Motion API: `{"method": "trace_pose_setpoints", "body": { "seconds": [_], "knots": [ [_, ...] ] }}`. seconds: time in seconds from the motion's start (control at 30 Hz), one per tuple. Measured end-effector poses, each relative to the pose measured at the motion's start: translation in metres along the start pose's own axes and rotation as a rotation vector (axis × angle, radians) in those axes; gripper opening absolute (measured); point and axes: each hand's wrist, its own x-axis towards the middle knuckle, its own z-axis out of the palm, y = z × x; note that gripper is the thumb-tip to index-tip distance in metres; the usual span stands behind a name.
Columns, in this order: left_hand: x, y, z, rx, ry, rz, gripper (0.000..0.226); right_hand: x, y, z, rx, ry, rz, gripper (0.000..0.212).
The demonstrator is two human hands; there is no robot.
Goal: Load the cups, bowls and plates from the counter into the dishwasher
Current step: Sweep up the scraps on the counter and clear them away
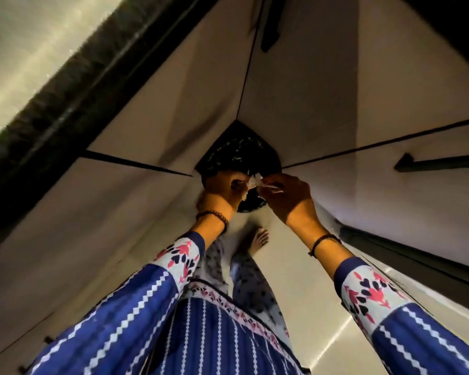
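Head view looks steeply down the person's front to a corner where pale cabinet fronts (173,104) meet. A black bag (238,152) with pale flecks fills the dark opening at that corner. Both arms reach out over it, in blue sleeves (119,307) with white zigzag lines and pink flower cuffs.

The left grip (222,185) has a beaded bracelet (214,215) at the wrist. Its fingers are curled on the edge of a dark round thing (251,203) that shows just below and between the two hands. Whether this is a bowl or a plate cannot be told, as it is small and in shadow. It hangs above the floor (303,280), right at the near edge of the bag, well apart from the bench (65,85), whose dark stone edge runs slantwise across the upper left.

The right grip (287,196) is narrow, thumb and fingertips pinching a crumpled white scrap (253,182), which lies against the top of the dark round thing and touches the left thumb.

A bare foot (259,238) stands on the floor below the hands. A dark bar handle (439,162) crosses the cabinet front at the right.
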Motion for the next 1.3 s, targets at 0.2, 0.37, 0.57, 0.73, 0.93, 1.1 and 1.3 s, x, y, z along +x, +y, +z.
{"method": "trace_pose_setpoints", "body": {
  "seconds": [0.2, 0.37, 0.57, 0.73, 0.93, 1.1, 1.3],
  "knots": [
    [0.031, -0.021, 0.024, -0.1, -0.001, -0.08, 0.021, 0.033, 0.023, 0.02, 0.055, 0.012, 0.051, 0.022],
    [0.057, -0.042, 0.036, -0.154, -0.107, -0.165, 0.035, 0.057, 0.036, 0.037, 0.045, -0.067, 0.088, 0.034],
    [0.064, -0.056, 0.034, -0.174, -0.13, -0.186, 0.044, 0.064, 0.043, 0.042, 0.102, -0.042, 0.124, 0.033],
    [0.06, -0.052, 0.033, -0.31, -0.137, -0.229, 0.039, 0.063, 0.038, 0.038, -0.031, 0.012, 0.091, 0.026],
    [0.055, -0.035, 0.03, -0.149, -0.051, -0.054, 0.02, 0.053, 0.014, 0.029, 0.075, 0.167, -0.015, 0.009],
    [0.042, -0.02, 0.019, -0.032, -0.247, -0.031, 0.048, 0.034, 0.004, 0.013, 0.227, 0.011, -0.001, 0.021],
    [-0.008, 0.038, -0.014, -0.064, -0.13, 0.007, 0.043, -0.011, -0.02, -0.033, 0.185, 0.034, -0.116, 0.023]
  ]
}}
